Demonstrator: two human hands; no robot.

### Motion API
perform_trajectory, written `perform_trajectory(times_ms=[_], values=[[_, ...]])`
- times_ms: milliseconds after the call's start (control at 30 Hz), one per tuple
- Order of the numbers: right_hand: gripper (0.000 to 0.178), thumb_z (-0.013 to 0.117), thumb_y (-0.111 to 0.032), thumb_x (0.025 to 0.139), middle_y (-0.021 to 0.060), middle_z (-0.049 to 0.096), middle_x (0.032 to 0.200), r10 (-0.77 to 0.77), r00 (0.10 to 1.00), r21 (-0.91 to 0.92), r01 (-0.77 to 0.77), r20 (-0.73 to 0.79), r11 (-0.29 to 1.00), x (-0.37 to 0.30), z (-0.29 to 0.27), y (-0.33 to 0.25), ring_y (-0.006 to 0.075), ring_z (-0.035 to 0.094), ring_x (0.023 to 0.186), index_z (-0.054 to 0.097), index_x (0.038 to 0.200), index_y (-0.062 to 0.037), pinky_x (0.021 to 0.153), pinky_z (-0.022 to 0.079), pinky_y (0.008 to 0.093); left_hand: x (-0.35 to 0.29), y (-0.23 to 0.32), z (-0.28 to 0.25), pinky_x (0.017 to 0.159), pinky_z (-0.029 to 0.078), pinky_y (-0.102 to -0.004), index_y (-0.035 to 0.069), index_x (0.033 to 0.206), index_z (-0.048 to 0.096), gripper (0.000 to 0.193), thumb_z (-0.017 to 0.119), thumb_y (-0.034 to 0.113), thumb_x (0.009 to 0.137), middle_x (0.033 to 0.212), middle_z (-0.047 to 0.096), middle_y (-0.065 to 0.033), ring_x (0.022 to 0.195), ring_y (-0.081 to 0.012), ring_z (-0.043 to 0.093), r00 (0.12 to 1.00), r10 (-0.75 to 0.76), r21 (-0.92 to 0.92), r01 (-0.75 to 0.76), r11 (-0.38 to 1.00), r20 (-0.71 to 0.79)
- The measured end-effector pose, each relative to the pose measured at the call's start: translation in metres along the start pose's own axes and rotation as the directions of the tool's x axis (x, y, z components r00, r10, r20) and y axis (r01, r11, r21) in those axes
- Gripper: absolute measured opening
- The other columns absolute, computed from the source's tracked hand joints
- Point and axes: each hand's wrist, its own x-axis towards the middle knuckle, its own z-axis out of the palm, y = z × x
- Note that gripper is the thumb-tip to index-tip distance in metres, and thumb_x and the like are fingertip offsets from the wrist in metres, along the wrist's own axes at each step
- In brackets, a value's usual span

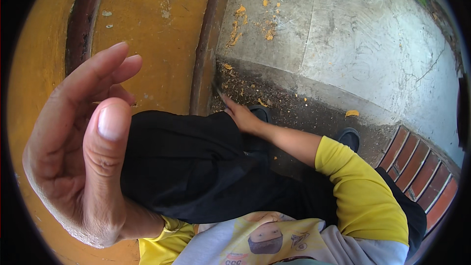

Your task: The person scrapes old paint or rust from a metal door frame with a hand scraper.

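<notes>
My left hand (86, 152) is raised close to the camera at the left. Its fingers curve inward and the thumb stands apart from them, with nothing held. Farther down, my right hand (240, 116) is closed on a thin, greyish blade-like tool (219, 90), mostly hidden by the hand. The tool's tip lies beside the lower part of a brown strip (203, 59) that edges a worn yellow-painted surface (152, 34). Whether the tip touches the strip, I cannot tell. Yellow paint flakes (234, 34) cling to the grey wall past the strip.
Crumbs and paint chips litter the dark floor (304, 103) around my dark shoes (349, 139). My black-trousered knee (186, 162) lies between my hands. Red bricks (417, 167) line the right side, below a pale grey wall (363, 34). Another brown strip (81, 29) crosses the yellow surface.
</notes>
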Motion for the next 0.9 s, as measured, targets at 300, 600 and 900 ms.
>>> perform_trajectory(times_ms=[300, 600, 900], values=[[0.054, 0.048, -0.015, 0.096, 0.0288, 0.063, 0.084, -0.06, 0.993, -0.146, 0.046, -0.097, 0.988, 0.015, -0.039, -0.035, 0.0439, 0.066, 0.085, 0.035, 0.148, -0.0087, 0.078, 0.05, 0.0492, -0.004, 0.002, -0.003, 0.085, 0.045, -0.0245, -0.006, 0.125, 0.061, 0.044, 0.058, 0.03, 0.098, 0.108, 0.07, -0.017, 0.09, -0.014, 0.059, 0.997, -0.058, 0.084, 0.062, 0.995, -0.051], [0.052, 0.051, -0.016, 0.094, 0.0264, 0.066, 0.091, -0.125, 0.989, -0.387, 0.146, 0.078, 0.911, 0.014, -0.092, -0.045, 0.0452, 0.064, 0.089, 0.042, 0.145, -0.0158, 0.082, 0.051, 0.0506, -0.004, 0.002, 0.0, 0.085, 0.046, -0.0243, -0.005, 0.124, 0.062, 0.044, 0.059, 0.03, 0.098, 0.108, 0.07, -0.016, 0.09, -0.0137, 0.059, 0.999, -0.029, 0.036, 0.03, 0.999, -0.046], [0.048, 0.051, -0.02, 0.095, 0.0246, 0.067, 0.1, 0.078, 0.961, -0.581, 0.094, 0.264, 0.808, 0.016, -0.13, -0.064, 0.0417, 0.065, 0.095, 0.047, 0.142, -0.0238, 0.085, 0.052, 0.0502, -0.001, 0.001, 0.004, 0.087, 0.047, -0.0254, -0.004, 0.124, 0.062, 0.045, 0.06, 0.031, 0.097, 0.107, 0.071, -0.016, 0.09, -0.0145, 0.06, 0.998, -0.02, 0.04, 0.022, 0.999, -0.051]])
